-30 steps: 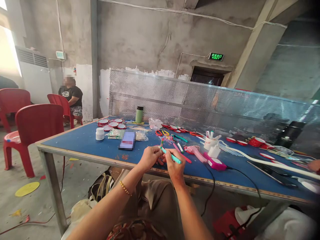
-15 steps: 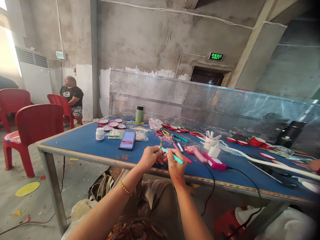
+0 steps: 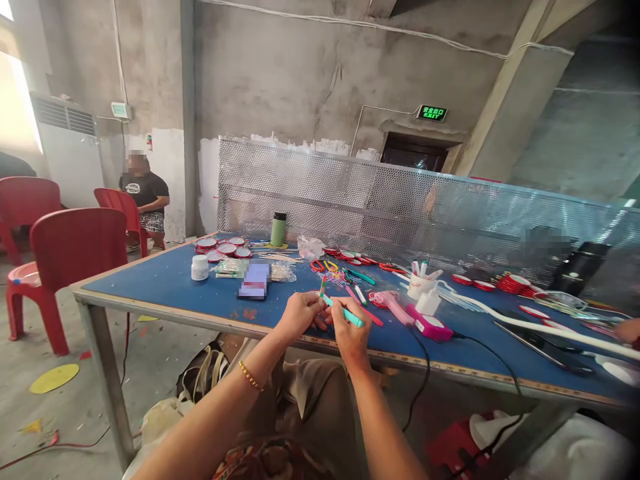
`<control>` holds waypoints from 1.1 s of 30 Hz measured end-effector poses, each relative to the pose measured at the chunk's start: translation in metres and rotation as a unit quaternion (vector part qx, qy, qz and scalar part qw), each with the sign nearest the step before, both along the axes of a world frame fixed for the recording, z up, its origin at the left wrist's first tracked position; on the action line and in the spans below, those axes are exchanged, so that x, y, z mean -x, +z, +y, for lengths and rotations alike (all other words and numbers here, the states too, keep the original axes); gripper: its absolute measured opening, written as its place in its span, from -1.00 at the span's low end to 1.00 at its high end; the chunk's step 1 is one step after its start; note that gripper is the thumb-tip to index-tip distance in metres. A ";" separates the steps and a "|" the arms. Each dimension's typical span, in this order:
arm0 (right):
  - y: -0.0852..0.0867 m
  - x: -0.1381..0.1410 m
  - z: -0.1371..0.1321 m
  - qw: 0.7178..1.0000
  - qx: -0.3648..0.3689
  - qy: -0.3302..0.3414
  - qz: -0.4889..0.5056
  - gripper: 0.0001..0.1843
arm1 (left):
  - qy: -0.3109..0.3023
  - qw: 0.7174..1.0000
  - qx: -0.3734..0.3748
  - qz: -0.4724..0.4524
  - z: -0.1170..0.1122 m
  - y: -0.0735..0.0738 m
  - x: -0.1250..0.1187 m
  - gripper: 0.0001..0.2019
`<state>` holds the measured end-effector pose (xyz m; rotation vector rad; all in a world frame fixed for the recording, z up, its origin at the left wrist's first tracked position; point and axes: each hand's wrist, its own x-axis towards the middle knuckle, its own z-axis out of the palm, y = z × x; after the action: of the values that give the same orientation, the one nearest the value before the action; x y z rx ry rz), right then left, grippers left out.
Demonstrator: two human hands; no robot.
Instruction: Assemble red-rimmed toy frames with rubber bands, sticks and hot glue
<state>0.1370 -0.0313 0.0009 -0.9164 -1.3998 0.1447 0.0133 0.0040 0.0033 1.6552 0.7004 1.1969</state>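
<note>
A thin stick [image 3: 323, 285] with green and reddish-brown bands stands nearly upright in the pinch of my left hand [image 3: 303, 316]. My right hand [image 3: 353, 328] grips a turquoise marker pen [image 3: 349, 313], its tip pointing left at the stick. Whether the tip touches the stick is too small to tell. Both hands are above the table's front edge, close together. Just beyond them lie a white-capped green marker [image 3: 360, 295] and a pink-red marker [image 3: 373, 319] on the blue table [image 3: 165, 285].
A phone [image 3: 255, 280], a white bottle [image 3: 199, 268] and a green tumbler [image 3: 279, 229] stand to the left. Pliers [image 3: 361, 277], a pink glue gun [image 3: 393, 307] and a cup of markers [image 3: 419, 287] are on the right. Another person's hand [image 3: 627, 329] shows at the right edge.
My right hand and the turquoise marker have shifted slightly left along the stick. My left hand stays almost still. The seated person at the back has moved an arm a little.
</note>
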 end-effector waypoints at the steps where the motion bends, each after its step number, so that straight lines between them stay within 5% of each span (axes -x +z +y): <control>1: 0.000 0.000 0.000 1.000 -0.001 -0.002 -0.003 -0.77 | 0.000 1.000 0.003 0.000 0.000 0.000 0.000 -0.73; 33: -0.002 -0.002 0.001 1.000 -0.014 -0.007 -0.024 -0.77 | 0.005 1.000 0.001 0.005 -0.003 0.003 0.000 -0.74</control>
<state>0.1389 -0.0308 -0.0015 -0.9119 -1.4351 0.0931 0.0130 0.0012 0.0063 1.6585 0.7171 1.1960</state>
